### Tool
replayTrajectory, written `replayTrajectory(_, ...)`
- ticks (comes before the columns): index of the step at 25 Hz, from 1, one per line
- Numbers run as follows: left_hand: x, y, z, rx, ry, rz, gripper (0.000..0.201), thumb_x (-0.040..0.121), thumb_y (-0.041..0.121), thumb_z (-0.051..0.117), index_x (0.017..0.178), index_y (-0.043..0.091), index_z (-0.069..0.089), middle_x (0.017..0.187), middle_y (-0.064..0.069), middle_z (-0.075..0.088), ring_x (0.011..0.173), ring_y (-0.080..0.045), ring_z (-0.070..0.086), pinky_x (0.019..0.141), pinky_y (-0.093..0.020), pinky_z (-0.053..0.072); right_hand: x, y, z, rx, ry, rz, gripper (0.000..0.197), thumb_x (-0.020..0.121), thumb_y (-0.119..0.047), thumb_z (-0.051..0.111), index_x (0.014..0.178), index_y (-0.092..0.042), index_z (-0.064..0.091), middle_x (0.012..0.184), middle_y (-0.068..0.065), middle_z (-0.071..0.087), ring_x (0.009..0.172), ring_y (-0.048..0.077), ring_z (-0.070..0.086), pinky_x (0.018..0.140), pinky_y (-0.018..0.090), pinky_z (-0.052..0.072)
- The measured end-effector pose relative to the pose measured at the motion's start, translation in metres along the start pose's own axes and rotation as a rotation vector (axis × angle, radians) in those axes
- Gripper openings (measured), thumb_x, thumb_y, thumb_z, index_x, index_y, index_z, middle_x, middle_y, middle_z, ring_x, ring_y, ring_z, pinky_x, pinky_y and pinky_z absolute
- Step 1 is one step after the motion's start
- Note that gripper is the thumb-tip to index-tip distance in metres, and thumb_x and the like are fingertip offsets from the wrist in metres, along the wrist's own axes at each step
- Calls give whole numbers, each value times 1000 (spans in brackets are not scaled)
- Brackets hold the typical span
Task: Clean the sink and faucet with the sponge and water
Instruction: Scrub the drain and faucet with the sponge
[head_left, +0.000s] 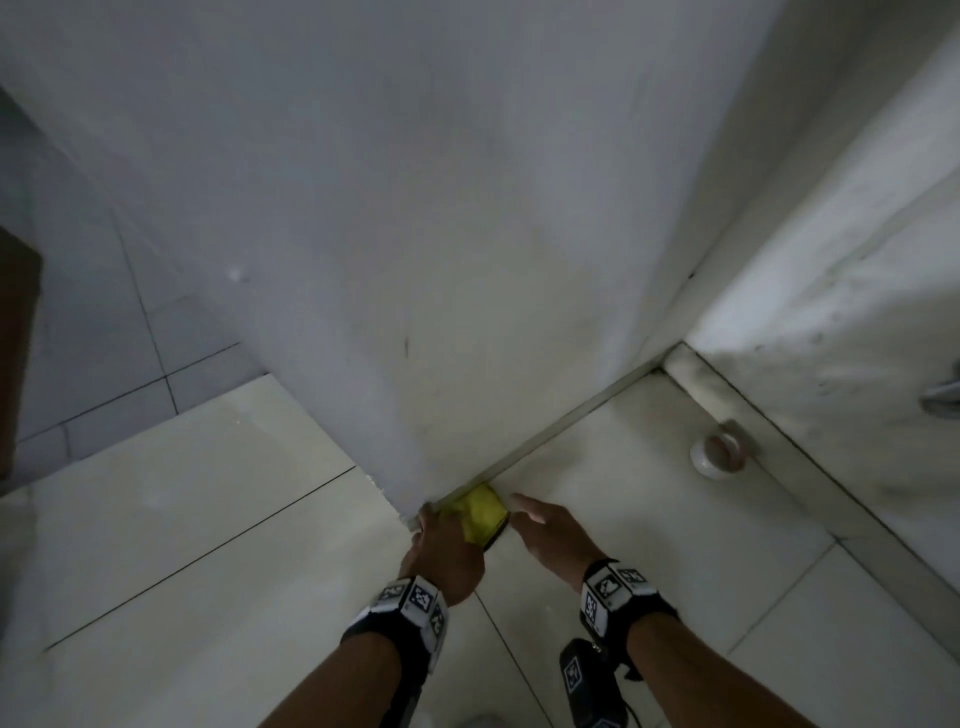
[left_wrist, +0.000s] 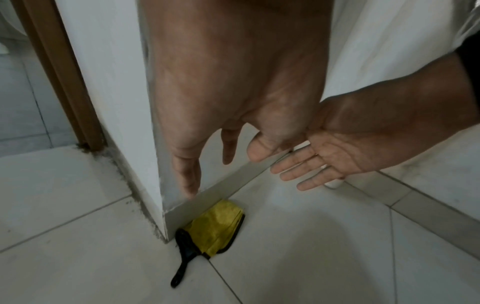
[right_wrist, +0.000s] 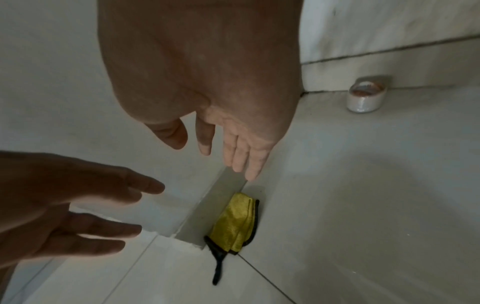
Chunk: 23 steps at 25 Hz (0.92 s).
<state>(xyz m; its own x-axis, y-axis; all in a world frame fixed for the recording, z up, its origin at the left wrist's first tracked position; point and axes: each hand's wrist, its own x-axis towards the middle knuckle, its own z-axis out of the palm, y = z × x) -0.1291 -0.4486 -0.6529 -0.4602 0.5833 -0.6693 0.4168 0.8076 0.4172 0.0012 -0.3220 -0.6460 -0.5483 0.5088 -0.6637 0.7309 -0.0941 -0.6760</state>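
A folded yellow sponge cloth (head_left: 483, 512) (left_wrist: 215, 228) (right_wrist: 237, 222) with black edging lies on the floor tiles, tucked against the foot of a white wall corner (head_left: 415, 415). A black handle (left_wrist: 182, 265) (right_wrist: 218, 267) sticks out from under it. My left hand (head_left: 431, 519) (left_wrist: 223, 164) hovers just above it, fingers spread, holding nothing. My right hand (head_left: 519, 501) (right_wrist: 207, 148) hangs open beside it to the right, palm towards the left hand. No sink or faucet is in view.
A small white round tub (head_left: 719, 454) (right_wrist: 366, 98) stands on the floor by the right-hand wall. A brown wooden door frame (left_wrist: 59, 82) runs down left of the corner. A metal fitting (head_left: 943, 395) shows at the right edge. Pale floor tiles (head_left: 208, 519) surround me.
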Motion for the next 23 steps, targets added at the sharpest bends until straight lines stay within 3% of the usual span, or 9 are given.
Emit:
replayTrajectory(2,-33,17,-28,9,2,32,62,98,35,49,153,10,35,160,-18,27,143,-37,39,115,-41,37,-31,-17,-5,-14,-7,-5,48,101,-36,52,149,-27,50,152,4,52,138,17,49,112,25,37)
replayTrajectory(4,-74,38,-62,48,-34,96,71,89,51,35,154,21,35,163,-14,25,151,-34,24,121,-41,30,-73,-45,-18,-34,-20,-2,49,102,-37,50,150,-26,49,152,5,51,138,18,49,114,28,38)
replayTrajectory(6,-113,60,-93,57,-75,142,67,89,51,31,151,24,39,164,-14,23,155,-32,13,121,-44,29,-120,-78,-30,-79,-33,-25,47,104,-33,47,150,-24,49,150,7,53,136,22,51,113,31,40)
replayTrajectory(8,-153,83,-125,59,-60,167,62,91,51,35,146,24,44,163,-15,24,154,-32,18,116,-48,35,-164,-108,-42,-129,-42,-34,48,103,-34,45,150,-24,49,150,8,53,136,26,51,114,37,41)
replayTrajectory(11,-212,114,-168,75,-77,203,85,71,65,20,140,25,48,160,-11,32,153,-27,22,117,-48,35,-229,-153,-63,-122,-25,-38,50,101,-36,44,150,-29,49,148,6,56,132,26,54,110,37,45)
replayTrajectory(16,-328,180,-236,120,-122,326,47,98,41,41,138,19,53,163,-10,24,147,-26,36,112,-37,39,-339,-204,-101,-62,45,-54,47,98,-45,45,143,-40,56,138,-9,63,121,11,61,105,28,48)
replayTrajectory(20,-384,222,-267,163,-129,485,68,90,59,26,135,18,58,154,-3,38,147,-22,38,114,-31,37,-410,-234,-142,28,123,-76,31,99,-36,51,125,-43,67,108,-17,73,102,3,66,99,26,52)
replayTrajectory(21,-394,236,-275,162,-122,515,62,92,55,31,134,17,58,153,-2,38,145,-20,40,112,-29,38,-426,-243,-152,47,138,-90,29,99,-34,53,122,-43,68,104,-16,74,99,1,67,97,23,51)
replayTrajectory(23,-414,269,-295,191,-95,607,42,101,36,46,138,18,55,156,-1,34,141,-18,44,108,-26,39,-458,-260,-179,49,154,-128,23,100,-39,55,119,-46,66,115,-15,72,108,0,65,99,20,49)
